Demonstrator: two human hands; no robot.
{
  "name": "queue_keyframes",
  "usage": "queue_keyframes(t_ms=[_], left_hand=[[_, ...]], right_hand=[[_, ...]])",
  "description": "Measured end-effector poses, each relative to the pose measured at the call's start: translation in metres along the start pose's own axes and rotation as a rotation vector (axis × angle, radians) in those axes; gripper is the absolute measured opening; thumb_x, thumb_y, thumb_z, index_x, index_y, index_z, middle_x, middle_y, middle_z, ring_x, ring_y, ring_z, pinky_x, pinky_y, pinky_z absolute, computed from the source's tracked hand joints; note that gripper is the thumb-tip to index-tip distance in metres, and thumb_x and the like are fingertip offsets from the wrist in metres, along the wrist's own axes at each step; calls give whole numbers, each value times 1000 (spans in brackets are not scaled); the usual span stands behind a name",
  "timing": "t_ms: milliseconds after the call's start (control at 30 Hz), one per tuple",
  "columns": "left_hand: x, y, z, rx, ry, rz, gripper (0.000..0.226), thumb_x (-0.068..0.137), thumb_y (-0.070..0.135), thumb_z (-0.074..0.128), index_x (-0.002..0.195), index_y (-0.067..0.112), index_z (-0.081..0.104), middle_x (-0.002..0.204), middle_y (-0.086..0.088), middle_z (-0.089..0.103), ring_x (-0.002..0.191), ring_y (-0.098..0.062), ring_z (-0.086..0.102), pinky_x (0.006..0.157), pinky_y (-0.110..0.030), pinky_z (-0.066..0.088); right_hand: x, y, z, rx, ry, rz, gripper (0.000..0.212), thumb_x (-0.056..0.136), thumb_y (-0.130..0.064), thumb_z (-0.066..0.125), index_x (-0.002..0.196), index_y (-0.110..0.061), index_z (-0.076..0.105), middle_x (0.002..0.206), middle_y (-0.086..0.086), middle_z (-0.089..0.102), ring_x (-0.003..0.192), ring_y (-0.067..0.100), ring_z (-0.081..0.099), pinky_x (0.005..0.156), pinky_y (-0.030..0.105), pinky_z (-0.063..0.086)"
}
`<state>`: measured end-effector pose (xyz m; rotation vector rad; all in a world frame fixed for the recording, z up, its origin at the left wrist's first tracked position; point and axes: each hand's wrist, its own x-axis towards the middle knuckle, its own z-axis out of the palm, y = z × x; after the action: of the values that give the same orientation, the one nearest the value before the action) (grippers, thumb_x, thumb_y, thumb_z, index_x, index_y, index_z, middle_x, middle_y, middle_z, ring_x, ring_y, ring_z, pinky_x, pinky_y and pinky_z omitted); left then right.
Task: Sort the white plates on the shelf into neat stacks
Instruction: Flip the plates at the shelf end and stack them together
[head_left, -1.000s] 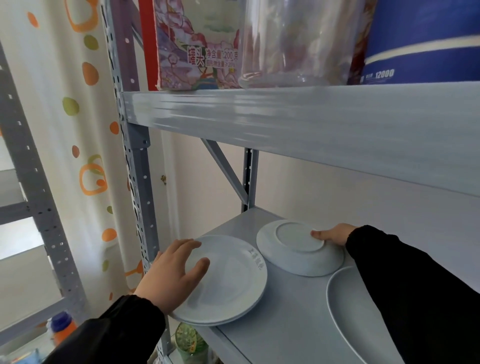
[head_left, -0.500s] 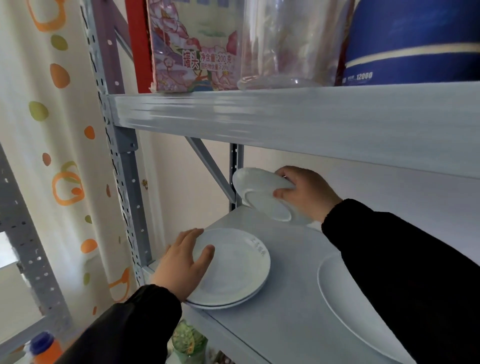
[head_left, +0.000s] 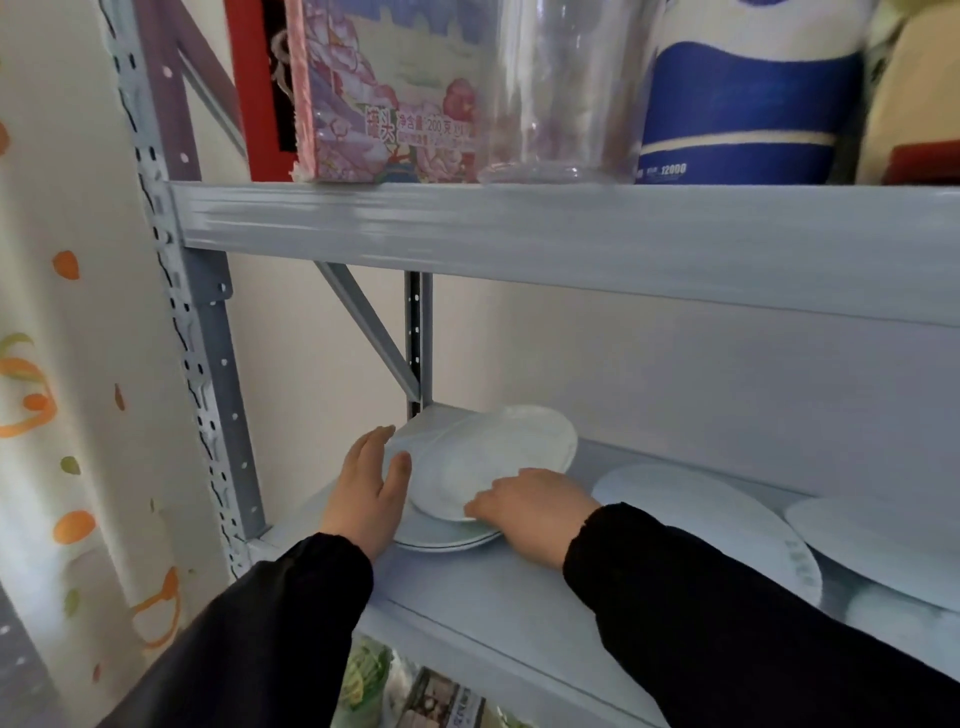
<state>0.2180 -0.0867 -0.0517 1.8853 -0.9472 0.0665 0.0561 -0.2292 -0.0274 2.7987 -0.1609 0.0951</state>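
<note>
A small white plate lies tilted on top of the plate stack at the left end of the grey shelf. My right hand grips the small plate's near edge, fingers curled over its rim. My left hand rests flat against the stack's left side, fingers apart, holding nothing. To the right lie two larger white plates: one flat on the shelf and another overlapping it at the right edge.
The upper shelf beam hangs low over the plates. On it stand a flowered box, a clear jar and a blue-and-white tub. A perforated upright and diagonal brace border the left. Packages sit below.
My right hand lifted the small plate from the back of the shelf, turned it over, and brought it down to the left onto the stack. My left hand stayed at the stack's side.
</note>
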Motion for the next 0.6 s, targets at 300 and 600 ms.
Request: queue_keyframes(t_ms=[300,600], left_hand=[[-32,-35,-44,180,-122,92,69,91,56,29,148,18,33,153,0,34,140,-15,29,117,-35,21],[-50,-35,-58,254,-128,179,69,94,58,31,152,23,24,157,4,25,146,-12,17,117,-29,16]], right_hand=[[4,-34,-20,71,-175,131,35,83,-27,49,117,-20,56,111,4,60,100,28,56,75,35,42],[-4,-40,-28,63,-171,225,84,86,-58,45,155,-32,6,164,4,5,150,29,0,120,50,7]])
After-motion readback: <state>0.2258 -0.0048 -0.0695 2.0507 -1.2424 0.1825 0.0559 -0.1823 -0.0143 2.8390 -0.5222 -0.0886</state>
